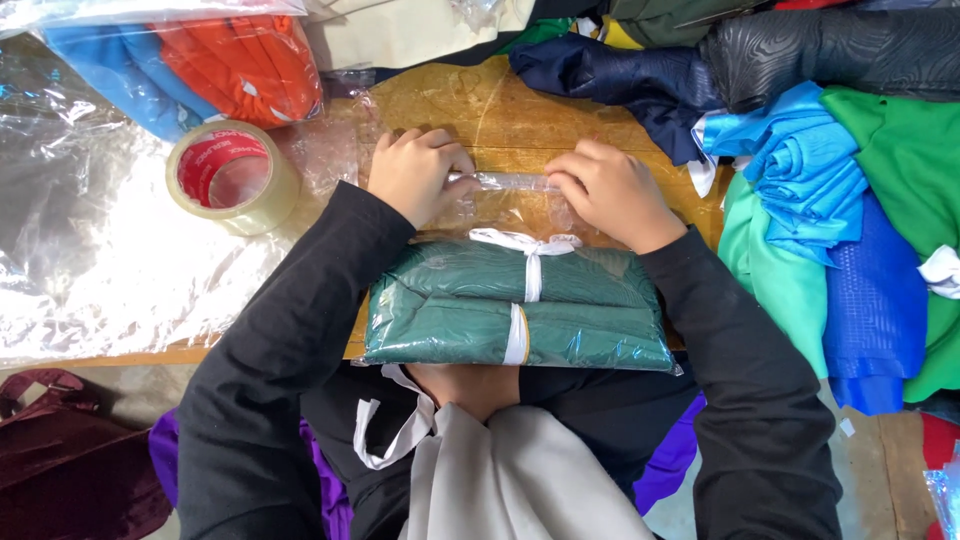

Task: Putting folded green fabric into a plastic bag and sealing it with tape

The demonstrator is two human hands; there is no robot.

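Folded green garment [520, 305], tied with white ribbon and sealed in a clear plastic bag [505, 205], lying at centre frame on the wooden counter [470, 100]. Left hand [418, 172] just above it, fingers curled together, pinching the rolled bag flap. Right hand [612, 190] beside it toward the right, fingers likewise clamped on the same flap. Roll of clear tape [232, 176] at left on crinkled plastic sheeting [90, 260]. Piled blue and green fabrics [840, 210] along the right edge; bagged orange and blue cloth [200, 60] at upper left.
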